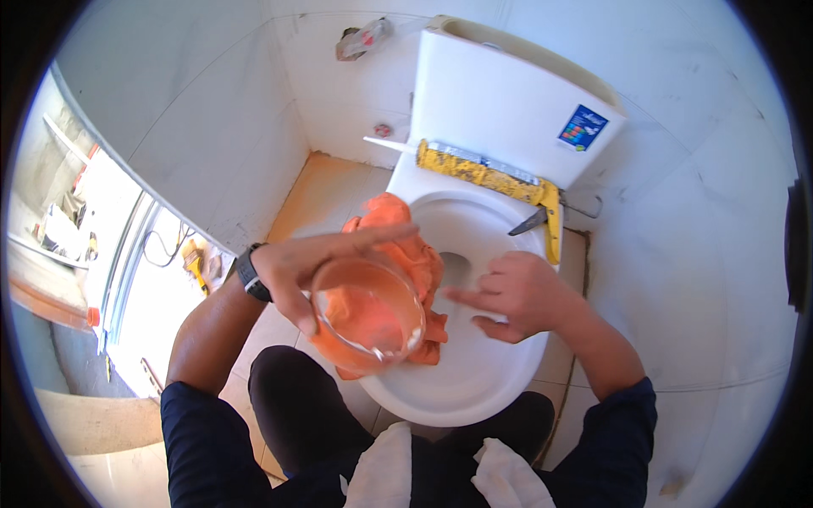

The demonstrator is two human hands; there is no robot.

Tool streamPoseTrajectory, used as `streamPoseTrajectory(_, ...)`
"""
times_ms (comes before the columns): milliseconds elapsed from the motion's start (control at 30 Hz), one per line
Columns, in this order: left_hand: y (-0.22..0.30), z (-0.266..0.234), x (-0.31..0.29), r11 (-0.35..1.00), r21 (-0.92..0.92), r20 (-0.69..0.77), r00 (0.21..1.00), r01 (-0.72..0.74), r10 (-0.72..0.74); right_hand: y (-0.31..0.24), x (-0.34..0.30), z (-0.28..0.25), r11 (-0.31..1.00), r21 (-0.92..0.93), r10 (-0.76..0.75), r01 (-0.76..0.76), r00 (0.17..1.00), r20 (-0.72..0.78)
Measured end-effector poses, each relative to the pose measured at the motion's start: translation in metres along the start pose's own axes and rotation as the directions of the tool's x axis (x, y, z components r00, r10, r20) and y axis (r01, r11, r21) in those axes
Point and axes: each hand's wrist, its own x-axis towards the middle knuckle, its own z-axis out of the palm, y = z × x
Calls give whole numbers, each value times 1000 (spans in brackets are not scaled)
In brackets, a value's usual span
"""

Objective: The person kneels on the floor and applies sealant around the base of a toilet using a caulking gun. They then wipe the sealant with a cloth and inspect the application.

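Fingers (pixel 385 234) of your left hand (pixel 292 261) stretch nearly straight across the upper rim of a clear, round bowl (pixel 345 360), with your thumb against its left side; together they have hold of it, parted about as wide as that side of the rim. Your left forearm (pixel 207 330) rises from the lower left, a dark watch (pixel 252 273) around the wrist. Your right hand (pixel 533 292) slants in from the right, index finger pointing left, the others curled and the thumb apart; you show nothing in its grasp. The bowl tilts, its smooth wall tinted by the soft, crumpled orange cloth (pixel 421 262) behind it; you cannot tell whether the left hand grips that too. Both overlap the left side of the glossy white toilet (pixel 508 381). Beyond, a scuffed yellow caulking gun (pixel 483 173) lies before the boxy cistern (pixel 508 93).
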Motion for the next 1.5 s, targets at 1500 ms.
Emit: streamPoseTrajectory(1500, -54, 24, -99, 694, 678, -588, 746, 243, 313, -67, 85, 57, 129, 369, 983, -920, 169, 77)
